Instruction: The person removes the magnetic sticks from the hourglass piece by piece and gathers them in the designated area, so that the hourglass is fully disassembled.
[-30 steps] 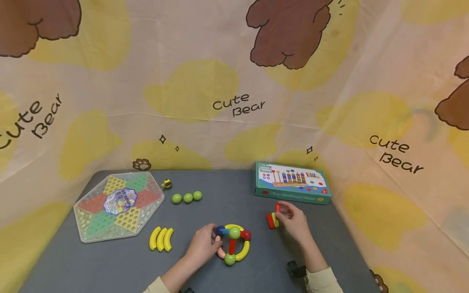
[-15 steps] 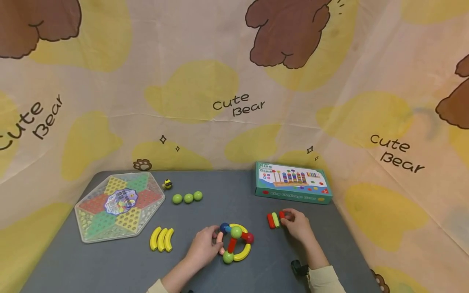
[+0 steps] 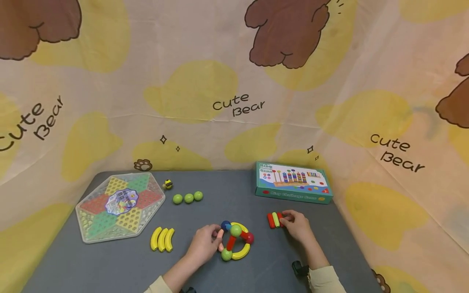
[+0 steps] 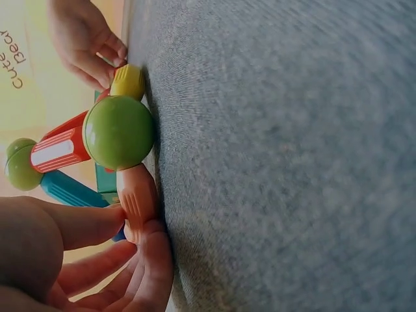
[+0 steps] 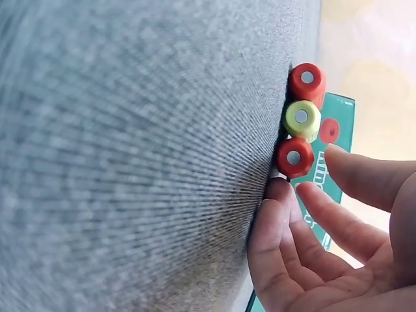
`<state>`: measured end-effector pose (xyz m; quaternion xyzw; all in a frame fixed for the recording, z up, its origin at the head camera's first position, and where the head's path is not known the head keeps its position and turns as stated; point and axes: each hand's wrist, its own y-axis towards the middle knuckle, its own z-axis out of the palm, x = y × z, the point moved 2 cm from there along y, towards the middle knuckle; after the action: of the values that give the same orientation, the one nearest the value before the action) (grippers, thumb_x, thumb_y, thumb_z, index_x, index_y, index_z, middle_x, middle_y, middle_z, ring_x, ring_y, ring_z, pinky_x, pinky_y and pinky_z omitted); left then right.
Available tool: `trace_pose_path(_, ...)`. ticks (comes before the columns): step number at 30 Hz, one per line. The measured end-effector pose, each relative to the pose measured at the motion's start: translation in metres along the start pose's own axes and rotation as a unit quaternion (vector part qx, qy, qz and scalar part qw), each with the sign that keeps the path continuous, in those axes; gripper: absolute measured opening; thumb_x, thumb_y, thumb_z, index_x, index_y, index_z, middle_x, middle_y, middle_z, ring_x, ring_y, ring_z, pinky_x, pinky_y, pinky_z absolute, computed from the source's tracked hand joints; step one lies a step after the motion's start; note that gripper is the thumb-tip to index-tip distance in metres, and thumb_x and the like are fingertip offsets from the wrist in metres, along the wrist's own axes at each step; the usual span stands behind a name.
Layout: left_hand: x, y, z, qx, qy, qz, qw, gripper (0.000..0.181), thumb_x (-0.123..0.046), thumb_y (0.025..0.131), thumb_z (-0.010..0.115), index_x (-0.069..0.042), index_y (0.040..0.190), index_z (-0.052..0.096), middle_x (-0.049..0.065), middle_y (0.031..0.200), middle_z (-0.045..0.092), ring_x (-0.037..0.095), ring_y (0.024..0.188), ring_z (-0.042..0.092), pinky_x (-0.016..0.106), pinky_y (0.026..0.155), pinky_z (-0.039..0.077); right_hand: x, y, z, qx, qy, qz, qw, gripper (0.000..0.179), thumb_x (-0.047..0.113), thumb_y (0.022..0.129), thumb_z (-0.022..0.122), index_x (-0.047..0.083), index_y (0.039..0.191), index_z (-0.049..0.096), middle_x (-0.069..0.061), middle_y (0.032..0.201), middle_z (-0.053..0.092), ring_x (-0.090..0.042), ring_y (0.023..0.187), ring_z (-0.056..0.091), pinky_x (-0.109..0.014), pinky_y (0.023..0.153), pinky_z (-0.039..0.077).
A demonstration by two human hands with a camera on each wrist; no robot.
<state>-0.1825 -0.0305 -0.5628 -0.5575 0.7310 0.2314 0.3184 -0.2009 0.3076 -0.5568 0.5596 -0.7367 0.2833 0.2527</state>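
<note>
Far right, I'm seeing the box point(image 3: 293, 193). The left hand point(image 3: 202, 244) is pinching the near-centre frame point(image 3: 231, 243) by its pink rod point(image 4: 138, 195). I can't tell if, before the box, the right hand point(image 3: 298, 226) is gripping the rightmost of three abutting rods point(image 3: 276, 219), long axes running near to far.

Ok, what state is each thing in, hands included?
Ball-and-rod frame: joined
Pink curved piece: in the frame, pinched by the left hand
Red and light-green rods: laid side by side
Right hand: by the rods, thumb apart from them
Three yellow curved pieces: side by side, off the frame
Three green balls: lined up, off the frame
Checkers case: lying flat
Game box: shut, lying flat
Bee toy: pose unclear
</note>
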Motion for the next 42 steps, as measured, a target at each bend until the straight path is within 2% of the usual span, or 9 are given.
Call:
trace_pose_path(7, 0.002, 0.002, 0.000, 0.003, 0.005, 0.008, 0.9999, 0.025, -0.012, 0.089, 0.076, -0.004, 0.112, 0.074, 0.004, 0.093, 0.071, 0.007, 0.071, 0.061, 0.026, 0.061, 0.050, 0.008, -0.006, -0.004, -0.018, -0.005, -0.026, 0.9995, 0.034, 0.018, 0.093, 0.073, 0.003, 0.124, 0.067, -0.010, 0.103, 0.072, -0.022, 0.088, 0.065, -0.044, 0.082, 0.056)
trace_pose_path(14, 0.004, 0.002, -0.002, 0.007, -0.002, 0.003, 1.0000, 0.020, -0.013, 0.090, 0.075, -0.007, 0.109, 0.075, 0.000, 0.091, 0.071, 0.006, 0.070, 0.061, 0.026, 0.060, 0.050, 0.039, -0.023, -0.002, -0.003, 0.027, -0.082, 0.9963, 0.043, 0.015, 0.089, 0.077, 0.006, 0.129, 0.065, -0.012, 0.112, 0.072, -0.021, 0.091, 0.068, -0.037, 0.077, 0.059)
trace_pose_path(23, 0.003, 0.003, -0.003, 0.011, -0.002, -0.002, 0.9999, 0.020, -0.012, 0.089, 0.075, -0.008, 0.108, 0.076, 0.000, 0.091, 0.072, 0.006, 0.070, 0.059, 0.026, 0.059, 0.049, 0.063, -0.042, 0.019, 0.068, 0.041, -0.133, 0.9880, 0.046, 0.017, 0.087, 0.080, 0.010, 0.130, 0.065, -0.010, 0.111, 0.070, -0.014, 0.087, 0.063, -0.024, 0.074, 0.055)
trace_pose_path(27, 0.002, 0.002, -0.004, 0.009, 0.001, -0.004, 1.0000, 0.019, -0.012, 0.089, 0.075, -0.008, 0.108, 0.076, 0.000, 0.091, 0.072, 0.006, 0.070, 0.060, 0.028, 0.060, 0.050, 0.068, -0.048, 0.033, 0.107, 0.037, -0.156, 0.9812, 0.049, 0.020, 0.086, 0.081, 0.008, 0.130, 0.065, -0.011, 0.115, 0.069, -0.016, 0.089, 0.063, -0.025, 0.077, 0.054)
trace_pose_path(32, -0.002, 0.002, -0.009, 0.008, 0.040, 0.004, 0.9991, 0.019, -0.013, 0.088, 0.076, -0.008, 0.106, 0.076, -0.001, 0.086, 0.071, 0.009, 0.071, 0.060, 0.031, 0.062, 0.050, 0.072, -0.052, 0.055, 0.141, 0.026, -0.171, 0.9748, 0.054, 0.026, 0.085, 0.083, 0.010, 0.133, 0.063, -0.012, 0.125, 0.065, -0.019, 0.096, 0.062, -0.027, 0.079, 0.055)
trace_pose_path(35, -0.010, 0.003, -0.017, -0.016, 0.046, 0.005, 0.9988, 0.026, -0.013, 0.090, 0.074, -0.008, 0.115, 0.073, 0.001, 0.088, 0.073, 0.008, 0.064, 0.059, 0.029, 0.056, 0.049, 0.072, -0.054, 0.063, 0.144, 0.015, -0.179, 0.9732, 0.055, 0.026, 0.084, 0.084, 0.013, 0.134, 0.063, -0.011, 0.124, 0.064, -0.018, 0.096, 0.060, -0.028, 0.079, 0.054)
trace_pose_path(39, -0.029, 0.004, -0.033, -0.093, 0.007, 0.048, 0.9944, 0.030, -0.017, 0.094, 0.071, -0.013, 0.124, 0.068, 0.001, 0.097, 0.073, 0.003, 0.062, 0.058, 0.023, 0.055, 0.048, 0.070, -0.052, 0.067, 0.143, 0.000, -0.185, 0.9722, 0.050, 0.024, 0.084, 0.084, 0.016, 0.130, 0.067, -0.007, 0.118, 0.065, -0.016, 0.093, 0.061, -0.034, 0.082, 0.054)
trace_pose_path(40, -0.035, 0.004, -0.038, -0.098, -0.008, 0.072, 0.9925, 0.030, -0.019, 0.095, 0.071, -0.015, 0.124, 0.068, -0.001, 0.102, 0.072, 0.002, 0.064, 0.059, 0.022, 0.056, 0.049, 0.070, -0.052, 0.068, 0.145, -0.003, -0.186, 0.9719, 0.047, 0.024, 0.084, 0.083, 0.016, 0.128, 0.068, -0.006, 0.117, 0.066, -0.015, 0.093, 0.061, -0.035, 0.083, 0.054)
trace_pose_path(42, -0.046, 0.004, -0.044, -0.076, -0.030, 0.132, 0.9879, 0.029, -0.025, 0.096, 0.070, -0.018, 0.124, 0.068, -0.004, 0.114, 0.068, 0.001, 0.074, 0.061, 0.020, 0.060, 0.051, 0.068, -0.050, 0.070, 0.147, -0.009, -0.187, 0.9712, 0.042, 0.022, 0.084, 0.083, 0.016, 0.124, 0.071, -0.004, 0.114, 0.067, -0.015, 0.093, 0.062, -0.036, 0.083, 0.055)
